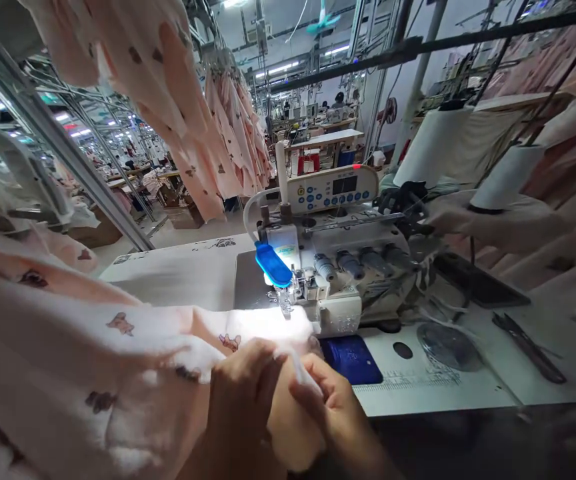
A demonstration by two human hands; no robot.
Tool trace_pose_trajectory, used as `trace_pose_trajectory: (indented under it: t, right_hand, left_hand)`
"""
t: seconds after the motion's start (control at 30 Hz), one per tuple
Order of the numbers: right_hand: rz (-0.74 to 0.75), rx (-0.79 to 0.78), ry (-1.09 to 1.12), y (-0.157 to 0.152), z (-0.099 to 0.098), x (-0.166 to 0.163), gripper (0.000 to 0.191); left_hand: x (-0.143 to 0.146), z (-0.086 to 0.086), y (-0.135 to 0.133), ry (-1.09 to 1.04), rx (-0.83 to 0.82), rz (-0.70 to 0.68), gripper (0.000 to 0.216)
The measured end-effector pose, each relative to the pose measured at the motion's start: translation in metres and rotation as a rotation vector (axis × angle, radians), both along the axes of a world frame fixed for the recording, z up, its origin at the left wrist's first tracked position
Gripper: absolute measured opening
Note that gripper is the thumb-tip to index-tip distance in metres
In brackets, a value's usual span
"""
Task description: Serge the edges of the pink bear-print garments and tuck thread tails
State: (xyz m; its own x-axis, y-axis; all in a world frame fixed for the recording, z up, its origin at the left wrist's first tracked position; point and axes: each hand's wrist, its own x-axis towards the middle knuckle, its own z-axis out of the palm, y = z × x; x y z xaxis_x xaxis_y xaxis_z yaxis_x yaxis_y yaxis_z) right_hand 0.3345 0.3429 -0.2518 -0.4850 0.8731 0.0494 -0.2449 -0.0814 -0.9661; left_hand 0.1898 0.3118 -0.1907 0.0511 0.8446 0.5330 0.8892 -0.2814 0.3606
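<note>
- At eight o'clock, spreading down to six, a pale pink cloth [148, 373] with small brown printed motifs lies in loose folds, its narrow end running inward to the needle area.
- Just below centre, that end sits brightly lit by the presser foot [285, 305]; whether it is clamped under the foot, I cannot tell.
- Toward half past six, the left hand [239, 383] is nearly closed, thumb and forefinger pinched on the cloth's near edge.
- Toward half past five, the right hand [335, 397] is curled close beside it, thumb and forefinger nipping a thin pale strip of the same cloth; its lower fingers are hard to make out.
- Right of centre, an overlock sewing machine [341, 287] stands on a white worktop [183, 277], with a blue guard [274, 265] near its needle.
- Between one and two o'clock, a control panel [333, 190] with blue buttons rises behind the machine.
- From two toward three o'clock stand two white thread cones [433, 148].
- Near five o'clock lies a dark blue plate [352, 360].
- Between three and four o'clock rest metal snips [531, 348].
- At eleven o'clock, pink garments [238, 127] hang in a row.
</note>
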Motion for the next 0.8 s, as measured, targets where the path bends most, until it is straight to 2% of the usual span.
trace_pose_trajectory:
  t: [0.07,0.13,0.2,0.27,0.33,0.47,0.63,0.8]
  right_hand:
    - [-0.053,-0.02,-0.045,0.002,0.002,0.0,0.05]
    - [-0.207,0.123,-0.16,0.01,0.004,-0.001,0.05]
    - [-0.296,0.186,-0.245,0.02,0.004,-0.004,0.04]
    - [-0.297,0.112,-0.262,0.026,0.001,-0.009,0.034]
    - [-0.263,0.039,-0.203,0.025,-0.005,-0.012,0.037]
    - [-0.245,0.11,-0.194,0.009,-0.006,-0.009,0.031]
    - [-0.207,0.335,-0.336,0.009,0.008,0.002,0.037]
    - [-0.216,0.249,-0.333,0.031,0.017,-0.005,0.051]
  left_hand:
    - [0.001,0.007,0.014,0.117,0.077,0.05,0.027]
    - [0.002,0.013,0.031,0.212,0.059,0.11,0.03]
    - [0.0,0.016,0.046,0.255,-0.121,0.196,0.027]
    - [-0.004,0.017,0.057,0.252,-0.319,0.243,0.018]
    - [-0.009,0.016,0.061,0.265,-0.395,0.211,0.015]
    - [-0.015,0.012,0.05,0.388,-0.347,0.123,0.022]
    - [-0.01,0.004,0.045,0.561,-0.157,0.155,0.022]
    - [-0.013,0.005,0.068,0.583,-0.086,0.167,0.021]
